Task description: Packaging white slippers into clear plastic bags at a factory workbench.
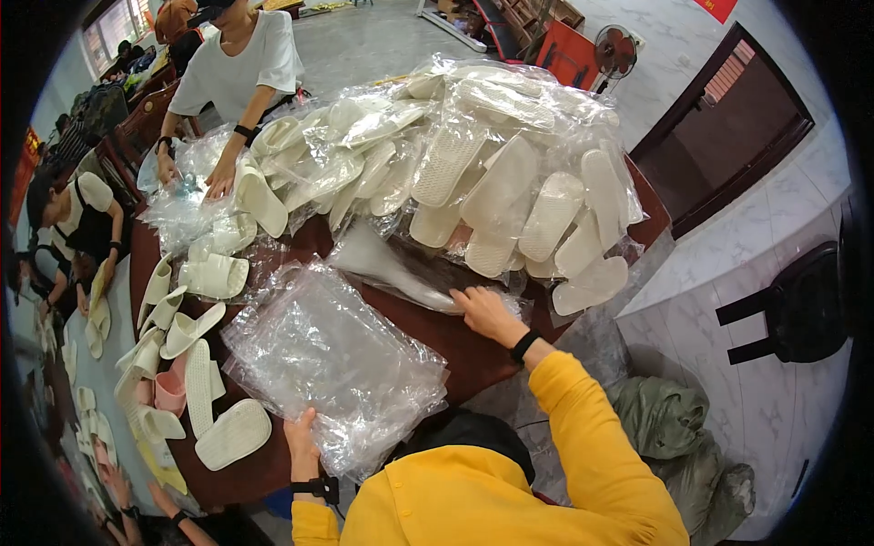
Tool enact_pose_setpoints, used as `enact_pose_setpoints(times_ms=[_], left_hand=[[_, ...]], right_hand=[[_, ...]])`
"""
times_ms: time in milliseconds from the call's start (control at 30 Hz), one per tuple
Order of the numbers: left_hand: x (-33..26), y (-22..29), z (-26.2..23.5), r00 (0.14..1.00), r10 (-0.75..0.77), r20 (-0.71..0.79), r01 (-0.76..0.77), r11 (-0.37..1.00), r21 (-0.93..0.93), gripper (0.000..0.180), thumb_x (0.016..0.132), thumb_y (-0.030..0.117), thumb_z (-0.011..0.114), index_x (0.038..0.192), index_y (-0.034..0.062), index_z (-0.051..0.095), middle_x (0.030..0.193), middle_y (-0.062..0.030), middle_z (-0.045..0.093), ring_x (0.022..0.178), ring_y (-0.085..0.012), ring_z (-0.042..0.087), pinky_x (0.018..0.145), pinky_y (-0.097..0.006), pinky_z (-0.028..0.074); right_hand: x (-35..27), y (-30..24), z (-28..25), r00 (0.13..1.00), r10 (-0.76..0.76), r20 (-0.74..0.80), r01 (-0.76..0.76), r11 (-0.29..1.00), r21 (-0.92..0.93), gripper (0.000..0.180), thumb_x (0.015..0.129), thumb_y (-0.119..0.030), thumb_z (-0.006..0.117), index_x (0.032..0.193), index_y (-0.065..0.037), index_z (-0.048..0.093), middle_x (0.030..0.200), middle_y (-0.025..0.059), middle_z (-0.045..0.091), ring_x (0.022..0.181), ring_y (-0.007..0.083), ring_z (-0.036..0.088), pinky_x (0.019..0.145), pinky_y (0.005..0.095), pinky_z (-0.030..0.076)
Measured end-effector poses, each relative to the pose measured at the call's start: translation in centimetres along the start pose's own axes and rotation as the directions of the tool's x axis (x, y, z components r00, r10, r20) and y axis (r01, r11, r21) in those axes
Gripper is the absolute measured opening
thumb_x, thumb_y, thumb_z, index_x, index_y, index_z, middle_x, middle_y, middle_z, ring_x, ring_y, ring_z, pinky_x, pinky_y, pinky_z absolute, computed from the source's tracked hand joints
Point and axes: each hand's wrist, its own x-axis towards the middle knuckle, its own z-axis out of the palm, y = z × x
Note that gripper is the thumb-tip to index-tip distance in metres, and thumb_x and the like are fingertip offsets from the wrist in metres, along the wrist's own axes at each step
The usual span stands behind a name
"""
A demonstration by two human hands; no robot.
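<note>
A loose stack of clear plastic bags lies across the front of the dark red table. My left hand grips its near left edge, the thumb along the side. My right hand is farther forward, fingers closed on the edge of another clear plastic bag that lies flattened below the pile. What that bag contains, if anything, is hard to make out. Beyond it rises a big heap of bagged white slippers. Unbagged white slippers sit left of the stack, with a pink slipper among them.
Across the dark red table a person in a white shirt handles plastic bags. More people work at a pale table on the left. Grey-green sacks stand at my right, a black chair beyond.
</note>
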Motion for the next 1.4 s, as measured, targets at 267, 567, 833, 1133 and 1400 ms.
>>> enact_pose_setpoints(times_ms=[267,567,833,1133,1400], left_hand=[[-1.3,-2.9,1.8,0.983,0.078,-0.167,-0.094,0.992,-0.088,0.053,0.08,-0.011,0.06,0.131,0.0002,0.048,0.119,-0.0109,0.057,0.103,-0.0244,0.059,0.09,-0.038,0.05],[-3.7,-7.6,15.9,0.916,-0.058,-0.397,-0.084,0.94,-0.33,0.05,0.087,-0.004,0.057,0.134,0.0041,0.044,0.125,-0.0095,0.054,0.11,-0.0243,0.054,0.095,-0.04,0.046],[-9.1,-9.4,16.9,0.626,-0.713,0.315,0.745,0.666,0.028,0.039,0.093,0.027,0.062,0.126,0.0059,0.054,0.116,-0.0062,0.062,0.105,-0.0203,0.059,0.089,-0.033,0.049],[-13.2,1.2,12.1,0.801,-0.305,0.515,-0.104,0.776,0.622,0.022,0.094,0.016,0.06,0.109,0.0007,0.066,0.097,-0.0058,0.068,0.09,-0.0119,0.063,0.08,-0.027,0.05],[-8.2,8.8,-0.1,0.753,0.647,0.12,-0.067,-0.107,0.992,0.069,0.076,0.003,0.064,0.141,0.0141,0.043,0.146,-0.0206,0.036,0.137,-0.042,0.03,0.111,-0.059,0.021]], right_hand=[[7.1,-0.3,-12.2,0.99,0.135,0.029,-0.126,0.8,0.587,0.024,0.078,-0.018,0.06,0.092,0.002,0.062,0.087,0.0246,0.063,0.082,0.0424,0.061,0.072,0.0468,0.048],[8.0,-12.9,-20.5,0.953,-0.084,-0.29,0.157,0.958,0.24,0.029,0.069,-0.009,0.065,0.097,-0.004,0.058,0.083,0.0121,0.056,0.081,0.0313,0.058,0.07,0.044,0.047],[-2.2,-10.0,1.0,0.976,-0.217,0.016,0.217,0.976,0.016,0.056,0.079,-0.014,0.063,0.134,-0.016,0.051,0.11,0.0086,0.054,0.097,0.026,0.053,0.081,0.0394,0.042],[-2.5,-7.7,1.1,0.893,-0.441,0.086,0.429,0.894,0.128,0.056,0.085,-0.027,0.062,0.139,-0.026,0.047,0.119,0.0095,0.052,0.104,0.0264,0.052,0.088,0.0399,0.041],[-2.0,-7.7,-1.5,0.851,-0.48,0.212,0.45,0.876,0.176,0.054,0.083,-0.018,0.064,0.135,-0.023,0.051,0.122,0.0094,0.053,0.109,0.03,0.051,0.093,0.0426,0.041]])
